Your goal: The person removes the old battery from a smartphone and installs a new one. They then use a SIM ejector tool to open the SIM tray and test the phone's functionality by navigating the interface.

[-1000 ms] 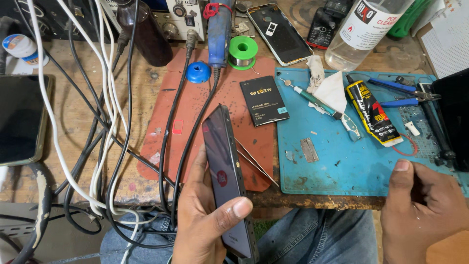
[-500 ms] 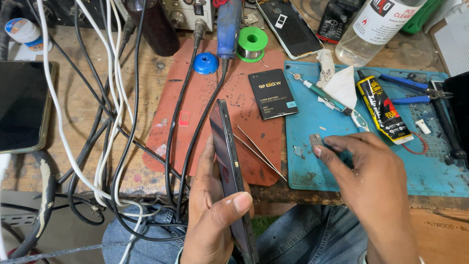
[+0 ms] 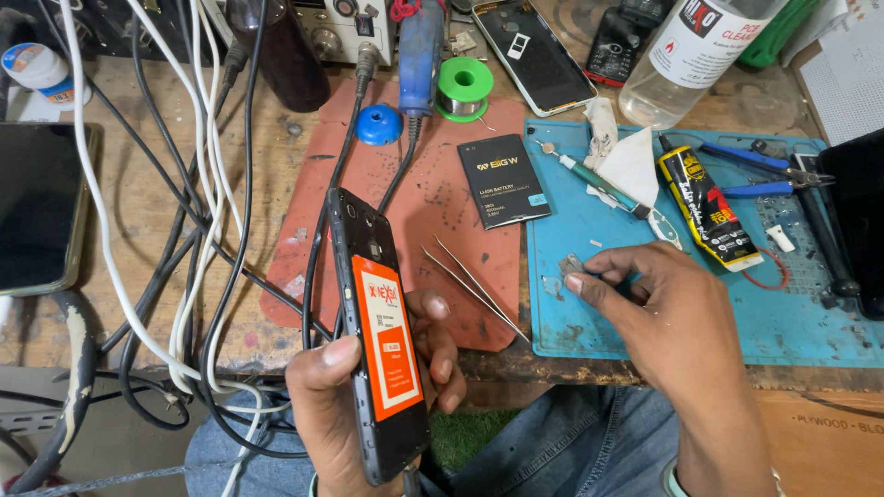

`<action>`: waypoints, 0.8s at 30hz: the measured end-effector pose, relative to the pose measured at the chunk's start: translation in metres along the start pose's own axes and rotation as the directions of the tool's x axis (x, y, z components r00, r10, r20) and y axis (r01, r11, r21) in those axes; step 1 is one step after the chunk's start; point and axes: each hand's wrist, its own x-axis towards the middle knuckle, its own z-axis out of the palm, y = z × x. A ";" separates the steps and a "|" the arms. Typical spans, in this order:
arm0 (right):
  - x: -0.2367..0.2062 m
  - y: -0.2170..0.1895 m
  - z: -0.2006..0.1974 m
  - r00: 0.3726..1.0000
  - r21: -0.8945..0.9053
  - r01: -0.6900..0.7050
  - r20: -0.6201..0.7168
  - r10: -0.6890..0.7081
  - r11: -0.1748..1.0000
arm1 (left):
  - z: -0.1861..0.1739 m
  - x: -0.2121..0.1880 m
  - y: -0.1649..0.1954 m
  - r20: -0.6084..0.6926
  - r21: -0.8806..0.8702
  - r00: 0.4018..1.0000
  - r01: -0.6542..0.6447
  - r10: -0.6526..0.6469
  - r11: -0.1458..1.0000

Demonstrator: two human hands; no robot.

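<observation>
The wooden desk (image 3: pixel 166 230) fills the view, its far edge cut off at the top, so the devices and bottles there show only in part. A red mat (image 3: pixel 405 230) lies in the middle and a blue mat (image 3: pixel 783 322) to its right, part hidden by a dark object at the right edge. White and black cables (image 3: pixel 193 239) run down the left side and off the bottom. A dark phone (image 3: pixel 37 207) lies at the left edge, half out of view.

The left hand (image 3: pixel 368 405) grips an opened phone (image 3: pixel 378 331) upright, thumb on its near edge and fingers curled behind; an orange label covers its inside, and its lower end is out of sight. The right hand (image 3: pixel 663 313) rests on the blue mat, thumb and forefinger pinching a small grey part (image 3: pixel 570 268), too small to make out. A black battery (image 3: pixel 504 179), tweezers (image 3: pixel 474 285) and a yellow-and-black glue tube (image 3: pixel 704 207) lie nearby.
</observation>
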 end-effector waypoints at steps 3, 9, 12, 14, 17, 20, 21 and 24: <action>0.000 -0.001 0.001 1.000 0.030 0.011 0.002 -0.011 0.999 | -0.003 -0.001 0.001 0.017 0.009 1.000 -0.016 0.016 1.000; -0.009 -0.006 0.002 0.988 -0.027 -0.151 -0.034 0.150 0.988 | -0.004 0.005 0.011 0.050 0.035 0.995 0.082 -0.084 0.996; -0.017 -0.008 0.002 0.987 0.131 -0.134 -0.066 0.144 0.982 | -0.011 0.011 0.017 0.192 0.075 0.947 0.247 -0.257 0.966; -0.021 -0.008 0.002 0.992 0.241 -0.032 -0.111 0.060 0.970 | -0.018 0.009 0.011 0.116 0.117 0.985 0.116 -0.130 0.986; -0.026 -0.007 0.002 0.978 0.250 0.118 -0.194 -0.070 0.961 | -0.030 0.007 0.007 0.099 0.108 0.982 0.151 -0.161 0.983; -0.027 -0.003 0.004 0.971 0.258 0.152 -0.221 -0.095 0.954 | -0.041 0.012 0.010 0.186 0.102 0.949 0.239 -0.254 0.966; -0.027 -0.002 0.005 0.976 0.262 0.111 -0.212 -0.055 0.959 | -0.044 0.014 0.011 0.218 0.108 0.936 0.257 -0.276 0.960; -0.027 0.004 0.007 0.975 0.299 0.070 -0.220 -0.002 0.952 | -0.052 0.030 0.019 0.358 0.189 0.818 0.410 -0.451 0.892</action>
